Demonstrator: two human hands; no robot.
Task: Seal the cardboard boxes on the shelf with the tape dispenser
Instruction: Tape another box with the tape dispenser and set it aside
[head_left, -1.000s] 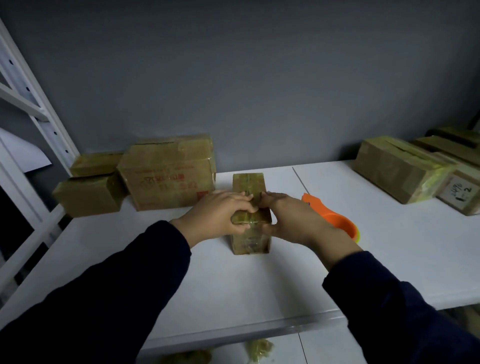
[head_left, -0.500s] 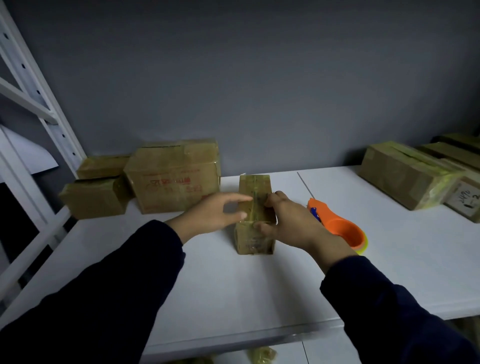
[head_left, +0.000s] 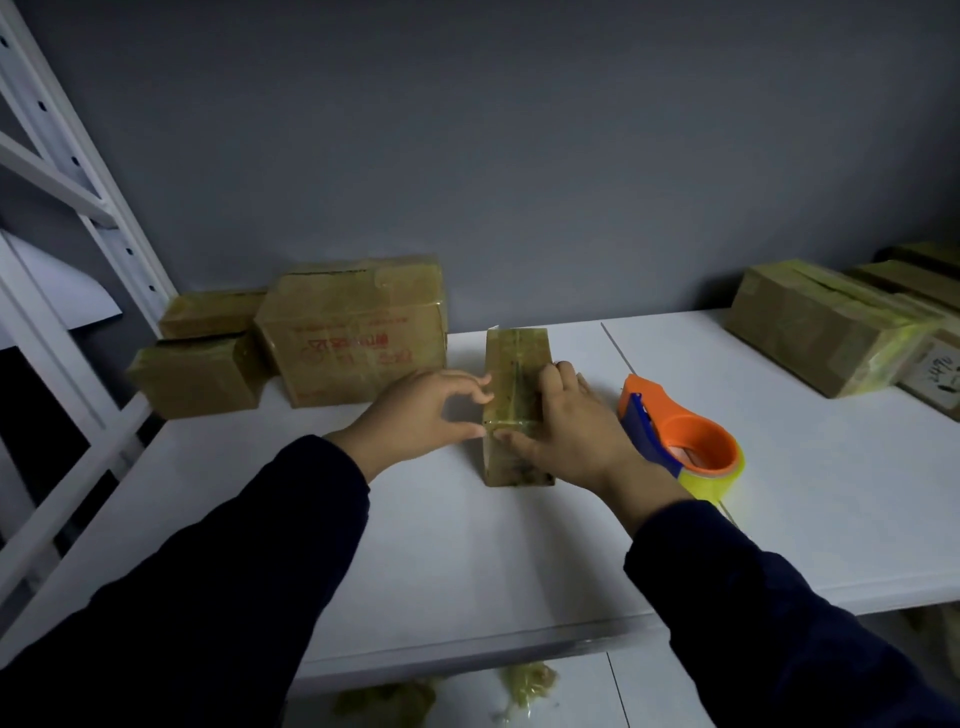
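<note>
Here, the small box (head_left: 519, 364) sits on the white shelf (head_left: 441, 561). The left hand (head_left: 421, 415) is half open, fingertips touching its left side. The right hand (head_left: 569, 431) curls over the top and holds it. It looks light, stiff and slippery with tape, so hold both sides. The tape dispenser (head_left: 680, 441) lies just beside.

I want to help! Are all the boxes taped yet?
The left boxes and right boxes look taped already. The left hand touches and the right hand holds the small box, tape across its top; the tape dispenser lies beside it. Whether any remain is unclear.
</note>
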